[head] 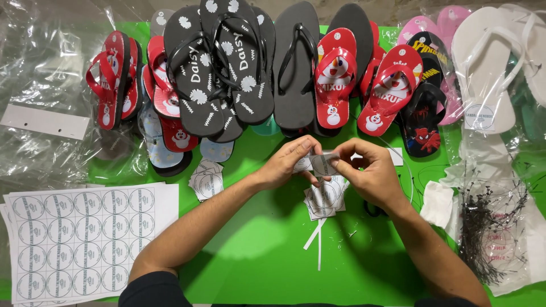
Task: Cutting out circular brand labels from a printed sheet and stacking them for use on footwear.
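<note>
Head view: both hands' fingers (318, 152) on square paper label (324, 164).

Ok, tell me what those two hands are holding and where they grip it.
Both hold one small white label square over the green table. The left hand pinches its left edge, the right hand its right edge, between thumb and fingertips.

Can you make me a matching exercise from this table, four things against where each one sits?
Things:
1. sticker sheet
2. white flip-flop
3. small square sticker
4. bundle of black ties

Places:
A. between the left hand and right hand
B. near left corner
C. right side, on clear plastic
D. far right, in the row of sandals

Pairs: 1-B, 2-D, 3-A, 4-C
</note>
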